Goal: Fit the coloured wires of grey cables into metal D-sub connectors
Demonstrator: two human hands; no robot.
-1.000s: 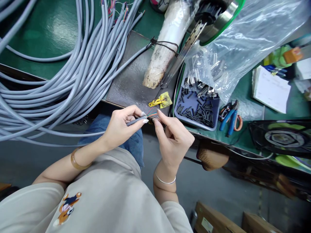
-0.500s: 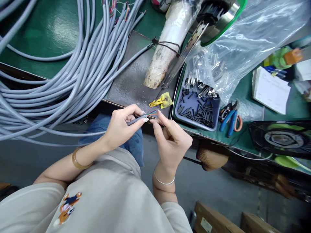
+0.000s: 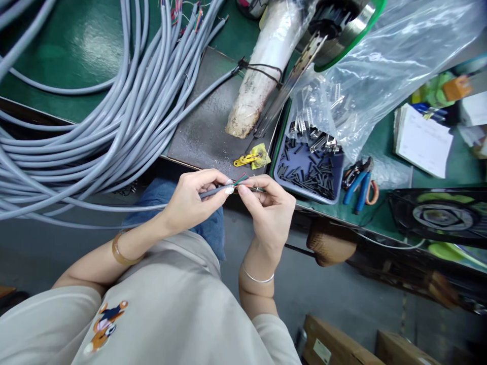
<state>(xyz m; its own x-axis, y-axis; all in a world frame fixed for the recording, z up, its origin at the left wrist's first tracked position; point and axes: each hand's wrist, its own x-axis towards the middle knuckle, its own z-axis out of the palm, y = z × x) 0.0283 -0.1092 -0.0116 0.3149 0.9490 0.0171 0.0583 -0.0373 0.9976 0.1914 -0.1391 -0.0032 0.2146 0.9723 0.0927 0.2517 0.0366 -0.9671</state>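
Note:
Between thumb and fingers, my left hand (image 3: 198, 198) pinches a grey cable (image 3: 213, 192) close to its stripped end. Thin coloured wires (image 3: 240, 179), green and red among them, fan out of that end. My right hand (image 3: 269, 205) is closed in a pinch on some of these wires, just right of the left fingertips. Both hands are held in front of the bench edge, above the lap. On the bench just beyond them lies a yellow cutter-like tool (image 3: 244, 160) beside a crumpled yellow piece (image 3: 261, 156).
A large bundle of grey cables (image 3: 95, 147) covers the left side. A blue-grey tray (image 3: 304, 190) holds small black tubes and metal connectors. Blue-handled pliers (image 3: 363, 190), a paper pad (image 3: 424, 139) and a solder reel (image 3: 352, 38) sit rightward. A white wrapped cylinder (image 3: 262, 71) angles over the bench.
My right hand has moved slightly left and its fingers have closed on part of the wires, which are now split apart. The left hand keeps its hold on the cable.

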